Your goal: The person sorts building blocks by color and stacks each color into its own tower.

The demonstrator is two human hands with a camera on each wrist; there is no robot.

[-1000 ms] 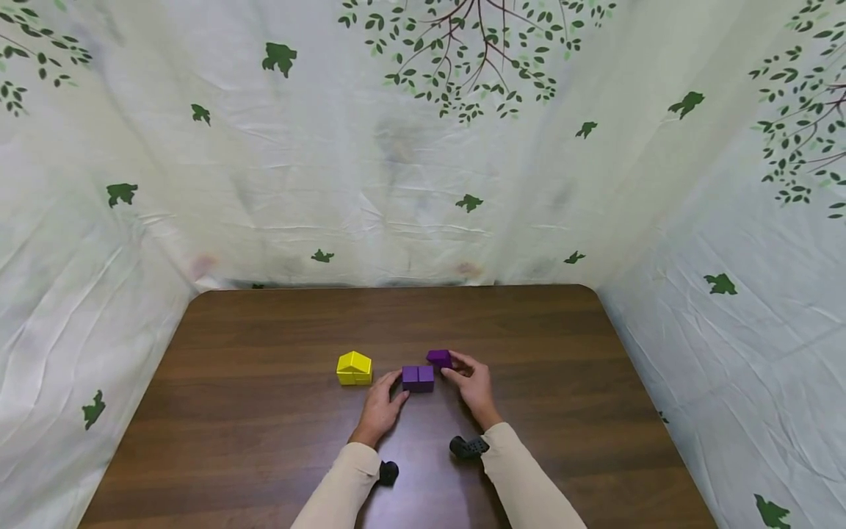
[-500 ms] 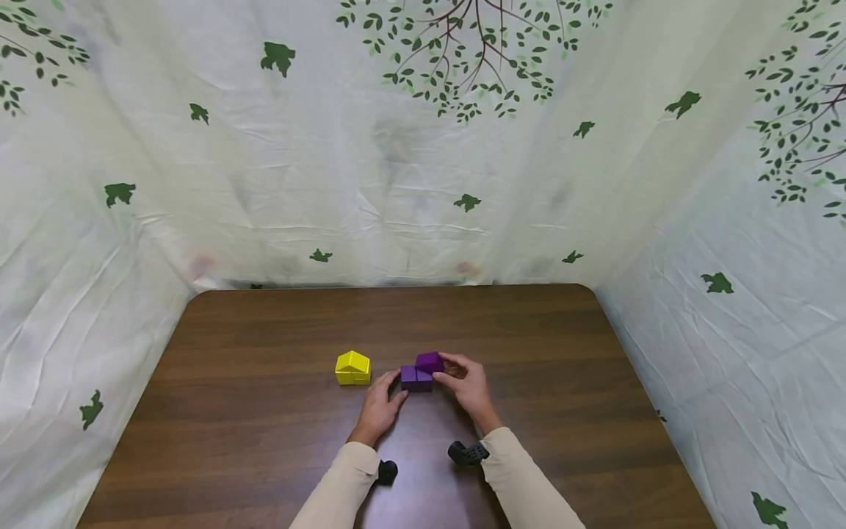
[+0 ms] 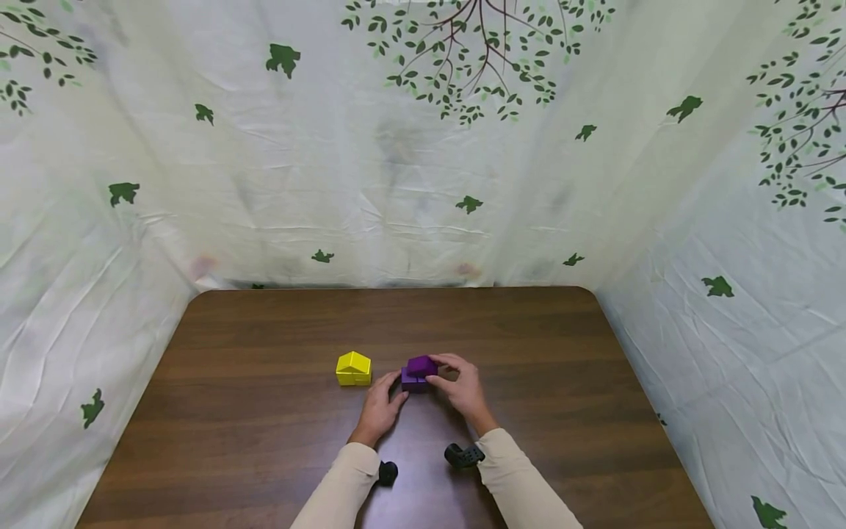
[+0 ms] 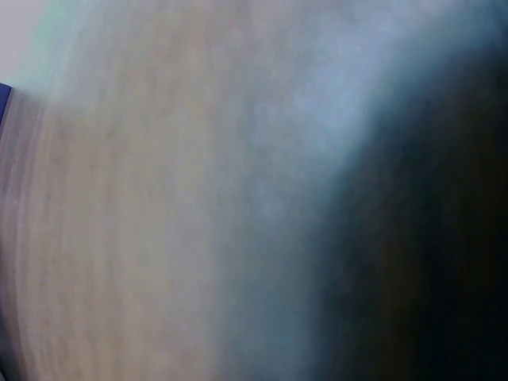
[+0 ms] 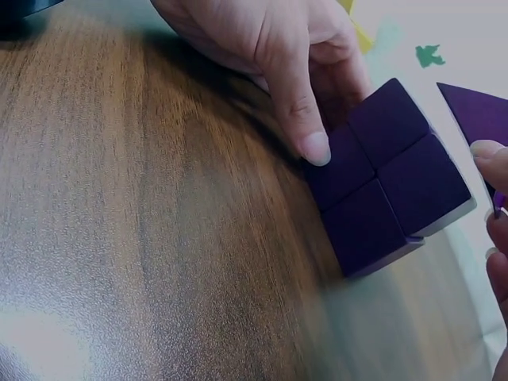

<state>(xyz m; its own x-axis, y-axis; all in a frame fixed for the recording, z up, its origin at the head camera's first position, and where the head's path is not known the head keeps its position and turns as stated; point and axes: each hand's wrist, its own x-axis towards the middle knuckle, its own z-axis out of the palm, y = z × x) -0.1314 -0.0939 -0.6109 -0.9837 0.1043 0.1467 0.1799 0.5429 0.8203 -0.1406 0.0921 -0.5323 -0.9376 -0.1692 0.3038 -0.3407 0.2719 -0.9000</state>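
Note:
A square stack of several purple blocks [image 5: 381, 178] stands on the table, its front face showing in the right wrist view. My left hand [image 3: 380, 404] grips the left side of the stack, with its thumb [image 5: 313, 143] against the front face. In my right hand [image 3: 466, 389] a purple triangular prism block [image 3: 421, 365] is pinched between thumb and fingers. It overlaps the top of the stack in the head view; the right wrist view shows a gap between them. Only a dark purple corner [image 4: 4, 99] appears in the blurred left wrist view.
Left of my left hand, a small house shape of yellow blocks [image 3: 353, 369] stands on the brown wooden table [image 3: 264, 441]. Black wrist cameras sit at both cuffs. A white cloth [image 3: 396, 235] with leaf prints hangs behind the table and on both sides.
My right hand has moved left with the prism block, from right of the purple stack to over its top. My left hand has stayed at the stack.

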